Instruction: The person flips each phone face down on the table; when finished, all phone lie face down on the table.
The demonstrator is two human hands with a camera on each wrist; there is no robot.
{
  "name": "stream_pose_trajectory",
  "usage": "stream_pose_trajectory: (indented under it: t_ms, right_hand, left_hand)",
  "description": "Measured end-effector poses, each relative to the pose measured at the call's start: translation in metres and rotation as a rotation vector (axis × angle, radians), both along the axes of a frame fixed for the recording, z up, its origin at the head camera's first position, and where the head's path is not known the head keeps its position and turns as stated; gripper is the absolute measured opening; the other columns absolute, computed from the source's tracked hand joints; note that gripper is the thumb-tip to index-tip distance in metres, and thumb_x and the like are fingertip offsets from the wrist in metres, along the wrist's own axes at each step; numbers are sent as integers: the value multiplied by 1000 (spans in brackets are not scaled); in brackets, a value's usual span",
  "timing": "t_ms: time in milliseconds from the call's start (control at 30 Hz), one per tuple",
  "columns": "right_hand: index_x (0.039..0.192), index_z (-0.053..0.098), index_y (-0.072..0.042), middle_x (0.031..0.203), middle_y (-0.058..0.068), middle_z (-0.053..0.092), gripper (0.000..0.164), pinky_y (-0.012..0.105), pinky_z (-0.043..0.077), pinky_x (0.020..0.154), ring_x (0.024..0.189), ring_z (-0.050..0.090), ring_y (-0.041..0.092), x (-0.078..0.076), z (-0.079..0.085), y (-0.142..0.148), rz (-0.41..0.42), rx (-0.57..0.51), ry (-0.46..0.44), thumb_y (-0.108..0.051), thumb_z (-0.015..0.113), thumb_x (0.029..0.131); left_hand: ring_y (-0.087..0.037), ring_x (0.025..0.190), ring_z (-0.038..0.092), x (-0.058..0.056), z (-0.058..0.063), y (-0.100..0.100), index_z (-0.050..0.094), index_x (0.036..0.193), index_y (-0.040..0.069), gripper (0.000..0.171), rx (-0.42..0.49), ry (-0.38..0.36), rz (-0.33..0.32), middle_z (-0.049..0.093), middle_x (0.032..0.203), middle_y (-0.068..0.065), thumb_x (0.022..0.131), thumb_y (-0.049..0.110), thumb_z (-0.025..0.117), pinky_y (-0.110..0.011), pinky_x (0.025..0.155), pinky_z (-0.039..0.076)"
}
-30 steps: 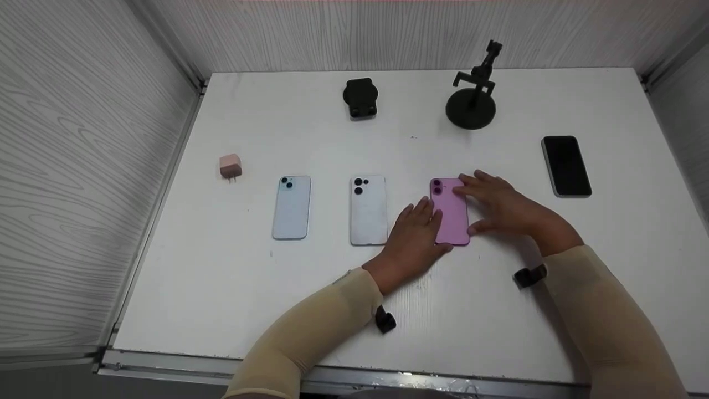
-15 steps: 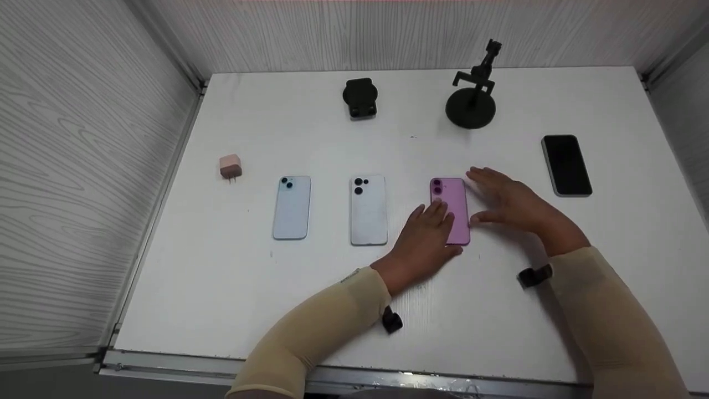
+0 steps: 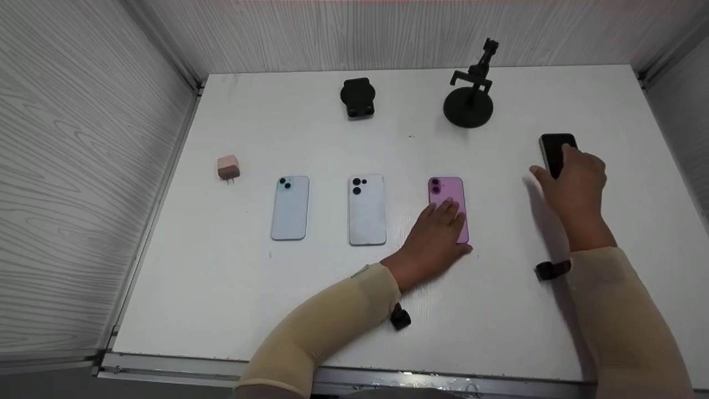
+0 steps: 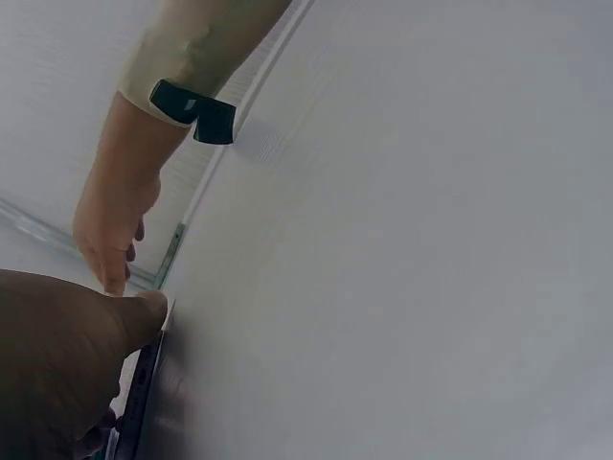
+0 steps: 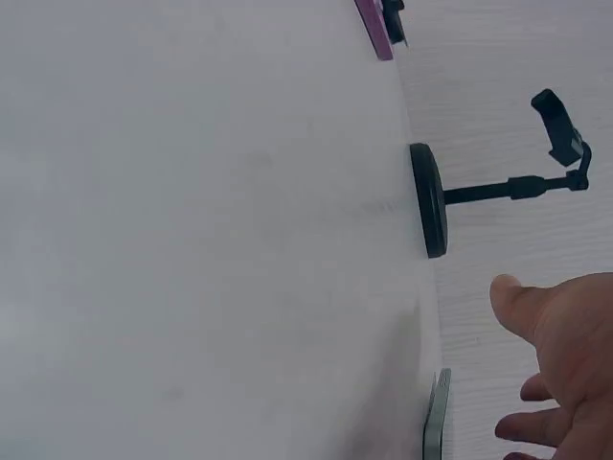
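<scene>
A pink phone (image 3: 453, 189) lies back up on the white table, and my left hand (image 3: 433, 245) rests on its lower part with fingers extended. My right hand (image 3: 579, 187) hovers over a phone with a black screen (image 3: 553, 151), hiding its lower half. In the right wrist view, the thumb and fingers of that hand (image 5: 579, 355) are spread, apart from the phone's thin edge (image 5: 437, 417). A white phone (image 3: 366, 216) and a light blue phone (image 3: 291, 213) lie back up, left of the pink one.
Toward the back stand a black phone stand (image 3: 468, 105) with a round base and, to its left, a folded black holder (image 3: 358, 97). A pink charger plug (image 3: 228, 167) sits at the left. Grey wood-patterned walls (image 3: 354, 33) border the table.
My right hand has left the pink phone's right side and moved right, over the black-screen phone. My left hand has slid slightly right across the pink phone.
</scene>
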State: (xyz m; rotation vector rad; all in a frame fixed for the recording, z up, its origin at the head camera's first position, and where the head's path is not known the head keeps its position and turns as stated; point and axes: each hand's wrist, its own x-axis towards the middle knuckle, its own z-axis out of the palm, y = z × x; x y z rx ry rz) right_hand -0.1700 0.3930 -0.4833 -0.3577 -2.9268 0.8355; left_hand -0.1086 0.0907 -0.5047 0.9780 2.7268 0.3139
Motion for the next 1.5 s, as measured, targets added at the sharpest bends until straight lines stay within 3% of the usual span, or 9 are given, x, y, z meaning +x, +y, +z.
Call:
stream_pose_trajectory:
  t_ms: [133,367,467,600,767,933,1133,1300,1500]
  right_hand:
    - [160,37,17,150,48,48,81,73,20,126,149,34,62,2,-2,13,-57,68,15,-40,65,109]
    - [155,38,23,140,52,52,89,77,28,116,143,35,69,5,-2,23,-105,84,-54,-47,65,106]
    - [141,50,24,125,50,58,82,76,31,111,135,39,70,8,-3,25,-100,86,-71,-50,63,106]
    - [126,54,24,111,48,59,79,76,33,106,129,42,72,10,-4,28,-83,108,-97,-52,60,106]
    - [133,52,27,115,50,59,85,77,33,106,128,43,73,11,-3,29,-80,118,-123,-54,59,106]
    - [137,50,27,117,49,59,81,75,35,103,126,44,71,11,0,29,-85,130,-143,-47,62,106]
    - [151,40,24,133,52,51,85,77,34,109,135,38,72,12,3,31,-110,81,-189,-42,66,104]
    - [163,26,19,150,52,41,103,77,32,115,143,34,69,15,4,36,-144,11,-249,-51,70,101]
    - [163,27,18,152,50,39,111,74,35,116,145,35,66,22,6,37,-164,-13,-278,-59,73,97]
  left_hand:
    - [-21,172,14,-1,-2,7,39,170,11,74,-8,21,-16,27,181,-8,113,57,51,-42,140,13]
    - [-21,171,17,-2,-7,16,41,169,12,73,-16,59,-40,30,180,-8,113,58,50,-41,140,16]
    - [-21,171,18,0,-7,20,42,169,12,73,-23,62,-49,31,180,-8,113,58,50,-41,140,16]
    - [-21,171,16,2,-4,26,41,170,13,73,-36,51,-59,31,180,-7,113,58,49,-39,140,14]
    - [-20,171,15,5,-3,34,39,171,15,73,-53,48,-75,29,181,-6,114,59,47,-38,140,12]
    - [-20,171,15,9,-3,43,38,171,16,74,-56,53,-98,30,181,-5,113,61,45,-38,140,12]
    - [-19,172,9,13,-4,48,32,174,21,77,-32,10,-111,24,183,-3,113,65,42,-37,140,6]
    - [-19,172,8,13,-5,51,30,174,20,78,-34,11,-109,23,183,-3,112,66,41,-37,140,5]
    - [-17,172,8,11,-4,54,29,175,20,79,-33,-13,-92,22,183,-2,112,67,41,-36,140,5]
